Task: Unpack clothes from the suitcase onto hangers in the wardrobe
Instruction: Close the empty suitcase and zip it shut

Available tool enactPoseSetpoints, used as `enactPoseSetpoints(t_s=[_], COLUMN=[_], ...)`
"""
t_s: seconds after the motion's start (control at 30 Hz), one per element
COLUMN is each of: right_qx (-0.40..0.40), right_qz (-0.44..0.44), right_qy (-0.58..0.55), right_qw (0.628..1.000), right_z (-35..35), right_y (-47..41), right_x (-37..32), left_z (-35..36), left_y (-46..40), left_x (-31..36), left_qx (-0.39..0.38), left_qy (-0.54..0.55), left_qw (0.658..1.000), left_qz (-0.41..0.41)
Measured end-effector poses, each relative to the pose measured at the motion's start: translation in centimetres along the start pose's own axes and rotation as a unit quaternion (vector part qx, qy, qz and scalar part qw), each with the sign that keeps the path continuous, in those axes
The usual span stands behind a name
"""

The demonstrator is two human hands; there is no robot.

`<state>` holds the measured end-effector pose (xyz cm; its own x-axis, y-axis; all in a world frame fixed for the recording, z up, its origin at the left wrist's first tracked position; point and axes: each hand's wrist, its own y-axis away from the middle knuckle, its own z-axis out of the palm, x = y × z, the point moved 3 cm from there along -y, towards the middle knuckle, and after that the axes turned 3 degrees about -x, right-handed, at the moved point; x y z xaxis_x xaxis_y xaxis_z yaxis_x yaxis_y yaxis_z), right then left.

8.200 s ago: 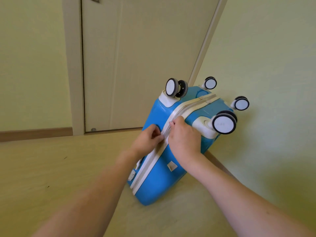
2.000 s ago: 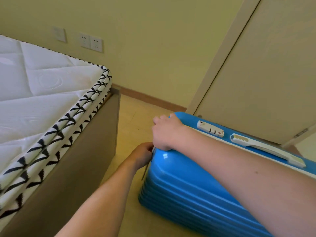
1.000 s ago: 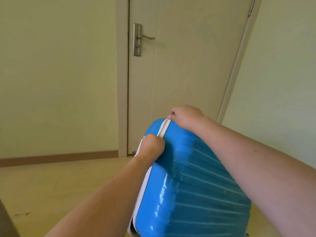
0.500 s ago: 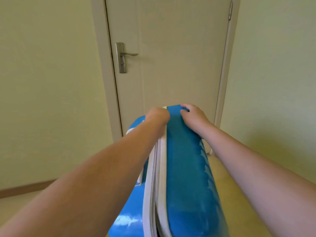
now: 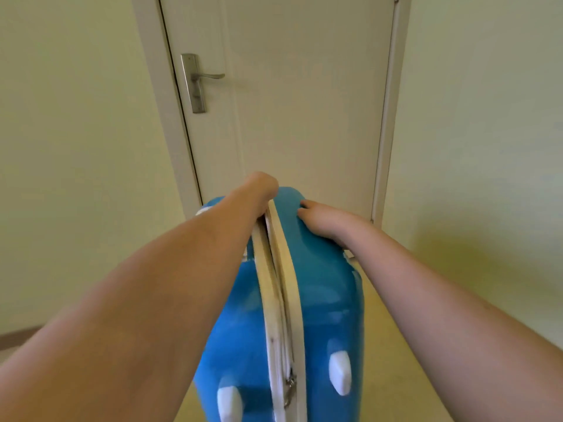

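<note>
Home room: pale walls, white door (image 5: 304,102) with lever handle (image 5: 202,77), wooden skirting.

A closed, off-white panelled door (image 5: 304,95) fills the middle of the view, set in a pale frame (image 5: 158,95). A brushed-metal lever handle on a long backplate (image 5: 196,82) sits at its left edge. Pale yellow-green painted walls (image 5: 73,141) flank it. A light wooden floor (image 5: 387,345) and a brown skirting board (image 5: 15,338) show low down.

The person's left hand (image 5: 260,185) and right hand (image 5: 324,219) are ungloved, both forearms bare with no sleeves, watch or rings visible.
</note>
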<state>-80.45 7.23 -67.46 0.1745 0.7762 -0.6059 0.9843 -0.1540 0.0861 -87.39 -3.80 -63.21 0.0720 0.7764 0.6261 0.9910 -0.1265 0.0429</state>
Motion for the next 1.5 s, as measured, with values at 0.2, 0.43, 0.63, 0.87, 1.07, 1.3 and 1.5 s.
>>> enactPoseSetpoints(t_s=[0.2,0.43,0.63,0.87,1.07,1.3,1.5], right_qx=[0.001,0.05,0.17,0.12,0.119,0.045,0.04], right_qz=[0.029,0.06,-0.028,-0.073,-0.093,-0.15,-0.107], right_qy=[0.026,0.08,0.09,0.153,0.182,0.193,0.187], right_qw=[0.999,0.994,0.981,0.978,0.972,0.969,0.976], right_z=[1.2,1.7,2.3,3.7,4.1,5.8,5.8], right_y=[-0.7,0.2,2.3,2.6,3.7,5.1,4.5], right_x=[-1.0,-2.3,-3.1,-5.4,-6.7,-9.9,-9.5], left_z=[0.6,-0.9,-2.7,-0.2,2.2,3.5,5.0], left_y=[3.2,10.3,13.4,18.4,19.4,20.5,22.0], left_x=[-1.0,-3.8,-9.3,-14.8,-19.9,-21.3,-21.5], left_qx=[-0.051,-0.035,0.13,0.277,0.292,0.258,0.282], left_qy=[-0.247,-0.155,-0.153,-0.249,-0.336,-0.458,-0.413], left_qw=[0.953,0.96,0.905,0.757,0.669,0.643,0.745], left_qz=[0.166,0.232,0.374,0.537,0.595,0.557,0.442])
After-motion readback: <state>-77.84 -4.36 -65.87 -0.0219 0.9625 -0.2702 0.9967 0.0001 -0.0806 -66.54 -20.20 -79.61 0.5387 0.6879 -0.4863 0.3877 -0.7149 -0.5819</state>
